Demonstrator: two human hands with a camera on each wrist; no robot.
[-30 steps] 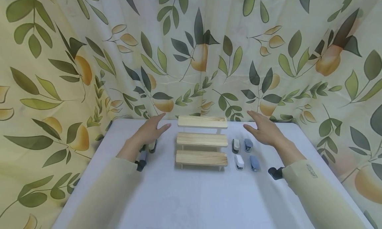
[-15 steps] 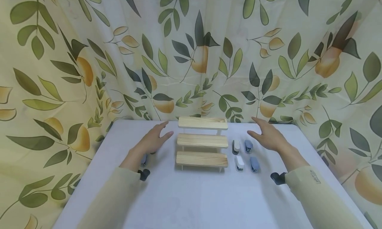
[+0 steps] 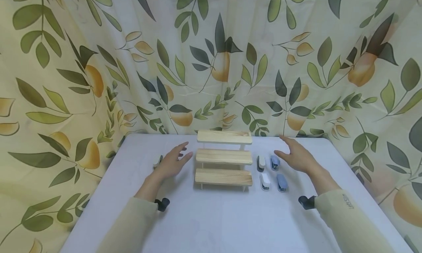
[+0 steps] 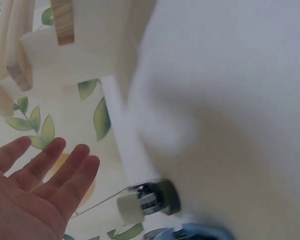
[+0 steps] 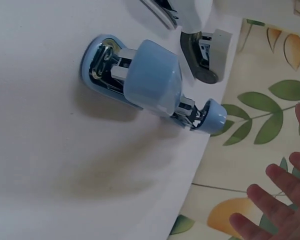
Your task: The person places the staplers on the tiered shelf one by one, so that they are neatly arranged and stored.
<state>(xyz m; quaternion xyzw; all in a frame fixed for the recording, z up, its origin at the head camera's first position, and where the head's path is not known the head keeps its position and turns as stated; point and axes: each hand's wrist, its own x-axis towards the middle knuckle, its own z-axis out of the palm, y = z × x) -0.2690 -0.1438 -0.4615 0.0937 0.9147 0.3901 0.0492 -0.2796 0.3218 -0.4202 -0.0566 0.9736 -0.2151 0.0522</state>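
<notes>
My left hand (image 3: 173,161) hovers left of a three-step wooden stand (image 3: 223,176), fingers relaxed, holding nothing. Partly behind it lies a dark-based stapler (image 3: 158,161), whose off-white top shows in the left wrist view, with a blue stapler (image 4: 195,232) cut off at that view's lower edge. Right of the stand, two white staplers (image 3: 265,181) and two blue staplers (image 3: 281,182) form two rows. Beyond and right of them my right hand (image 3: 296,156) is held in the air, thumb spread from straight fingers. The right wrist view shows a blue stapler (image 5: 152,77) close up.
A white-covered table (image 3: 211,223) carries everything. Behind it and along both sides hangs a curtain (image 3: 211,62) printed with leaves and fruit. Both wrists wear dark camera mounts, and light sleeves (image 3: 352,216) cover the forearms.
My left hand has shifted right and nearer the body, uncovering the dark-based stapler on its left and covering the blue one. My right hand has moved slightly right and nearer.
</notes>
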